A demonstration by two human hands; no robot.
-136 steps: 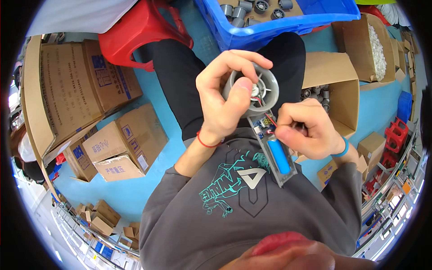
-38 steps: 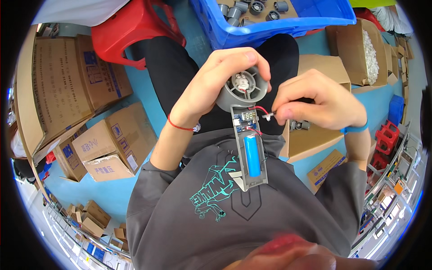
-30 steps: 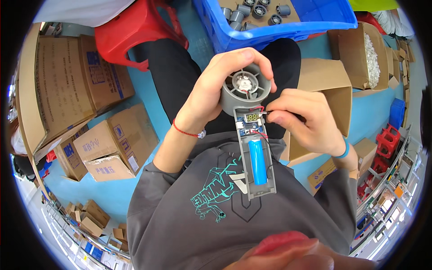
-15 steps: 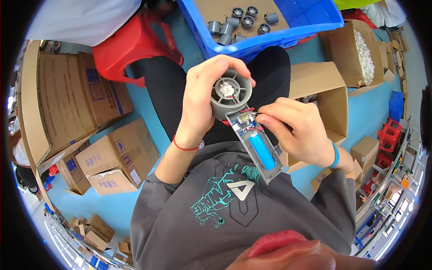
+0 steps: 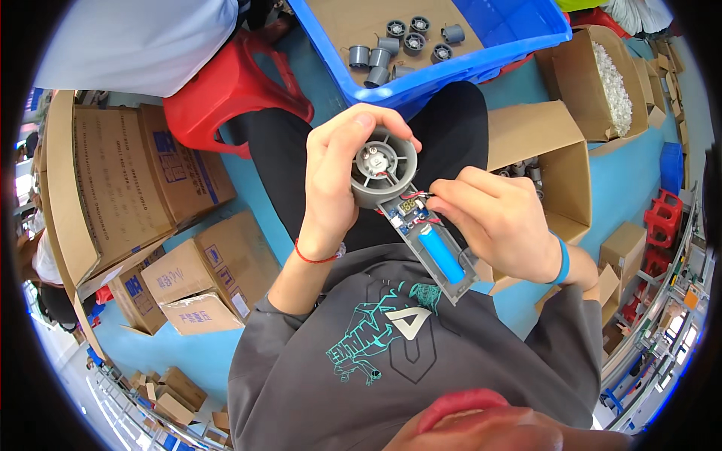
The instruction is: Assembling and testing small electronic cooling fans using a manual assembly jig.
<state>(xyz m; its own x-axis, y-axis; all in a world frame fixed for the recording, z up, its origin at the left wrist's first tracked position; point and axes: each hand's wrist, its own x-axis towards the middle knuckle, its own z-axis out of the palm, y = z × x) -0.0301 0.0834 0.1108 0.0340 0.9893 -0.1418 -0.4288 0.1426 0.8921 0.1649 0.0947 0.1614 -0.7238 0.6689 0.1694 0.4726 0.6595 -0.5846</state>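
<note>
While the left hand (image 5: 335, 177) wraps its fingers and thumb closed around the round grey plastic fan housing (image 5: 383, 167), holding it over the lap with its open face turned up toward the camera, the right hand (image 5: 496, 225) is pinched shut at the thin red and black wires (image 5: 421, 196) just below that housing, where they meet the small circuit board with a lit digit display (image 5: 408, 209). Below the housing runs the long grey handle shell (image 5: 436, 252), open on top, with a blue cylindrical battery cell (image 5: 441, 255) lying in it.

To do this step well, I judge that the left hand should keep the housing steady and square to the eyes, while the right fingertips guide the wires down into the shell beside the board without tugging at their joints (whether they are soldered or plugged is too small to tell). Slack wire should lie flat, clear of the shell's edges.

Compared with half a second ago, the housing sits much the same in the left hand, and the right hand has crept up from beside the battery toward the board end, nearer the housing. Beyond the housing, the blue plastic crate (image 5: 481, 64) with loose grey fan parts (image 5: 402, 49) shows a little less of itself.
</note>
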